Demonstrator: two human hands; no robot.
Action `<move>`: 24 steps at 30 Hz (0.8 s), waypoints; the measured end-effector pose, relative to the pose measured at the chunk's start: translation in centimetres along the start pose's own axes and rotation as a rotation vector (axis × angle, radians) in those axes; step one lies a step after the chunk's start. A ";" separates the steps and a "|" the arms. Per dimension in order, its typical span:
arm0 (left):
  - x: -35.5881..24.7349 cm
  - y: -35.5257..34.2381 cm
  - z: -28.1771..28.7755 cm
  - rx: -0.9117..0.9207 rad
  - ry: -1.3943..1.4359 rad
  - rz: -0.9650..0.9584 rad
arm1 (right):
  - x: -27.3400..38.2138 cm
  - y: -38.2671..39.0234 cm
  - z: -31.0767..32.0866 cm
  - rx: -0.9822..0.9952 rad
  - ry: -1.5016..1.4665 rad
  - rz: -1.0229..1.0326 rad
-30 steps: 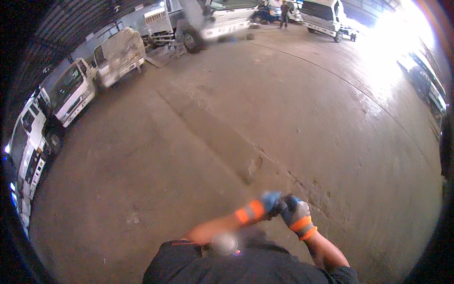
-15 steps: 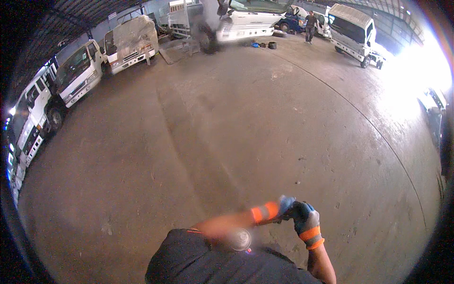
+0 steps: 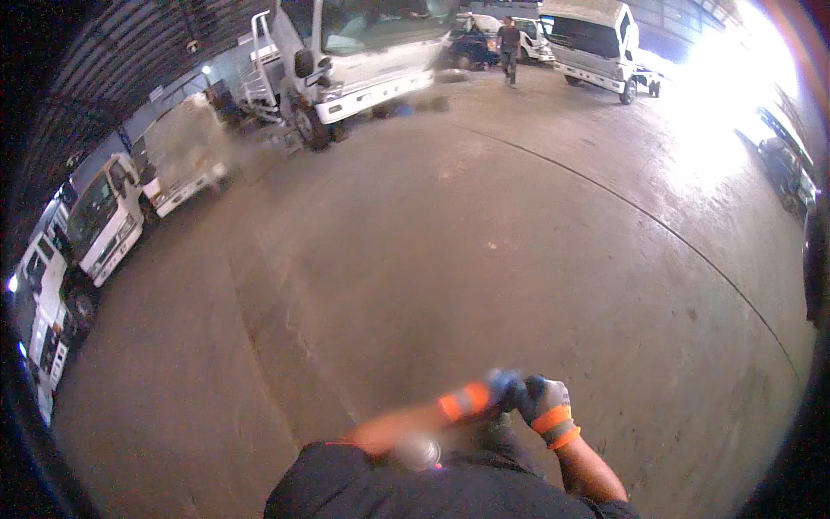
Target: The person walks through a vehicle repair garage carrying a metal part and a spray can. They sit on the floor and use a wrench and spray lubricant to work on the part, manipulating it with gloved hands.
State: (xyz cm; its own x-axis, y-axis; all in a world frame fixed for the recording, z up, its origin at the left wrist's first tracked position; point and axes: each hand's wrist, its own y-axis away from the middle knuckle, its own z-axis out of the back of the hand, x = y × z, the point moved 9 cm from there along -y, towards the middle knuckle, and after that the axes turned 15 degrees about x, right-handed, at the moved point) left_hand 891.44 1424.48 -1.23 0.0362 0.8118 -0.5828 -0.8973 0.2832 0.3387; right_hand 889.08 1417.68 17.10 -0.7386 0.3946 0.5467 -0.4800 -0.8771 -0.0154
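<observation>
My left hand point(image 3: 503, 389), in a blue work glove with an orange cuff, is blurred and held closed against my right hand in front of my dark shirt. My right hand point(image 3: 541, 398), in a grey and dark glove with an orange cuff, has its fingers curled beside the left one. The two meet low in the picture, above the concrete floor point(image 3: 519, 242); whatever they hold, if anything, is hidden between them.
A white truck point(image 3: 380, 60) stands ahead, with low items by its wheels. White truck cabs point(image 3: 112, 208) line the left. Another white truck point(image 3: 577, 52) stands at back right, beside a walking person point(image 3: 507, 48). Dark vehicles point(image 3: 782, 164) edge the bright right side.
The view has shifted, and the white truck ahead looks larger and nearer, while the row on the left sits lower. My hands stay together at about the same place.
</observation>
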 end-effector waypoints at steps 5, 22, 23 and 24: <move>0.6 -8.2 18.7 0.040 0.653 0.077 | -10.7 -16.3 9.2 -0.059 -0.133 0.180; 31.0 -62.1 61.6 -0.364 0.663 -0.323 | -50.1 -72.5 32.0 -0.025 -0.777 -0.181; 32.9 -64.7 63.8 -0.359 0.692 -0.292 | -51.9 -75.4 32.8 -0.054 -1.025 -0.197; 35.3 -67.8 65.1 -0.359 0.722 -0.275 | -54.1 -78.1 33.1 -0.084 -1.271 -0.212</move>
State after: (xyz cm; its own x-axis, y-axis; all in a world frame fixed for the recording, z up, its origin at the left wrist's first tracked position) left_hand 982.23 1467.17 3.35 0.0934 0.1783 -0.9795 -0.9872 0.1441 -0.0679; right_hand 982.22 1455.81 16.41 0.2990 -0.0537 0.9528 -0.5944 -0.7916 0.1419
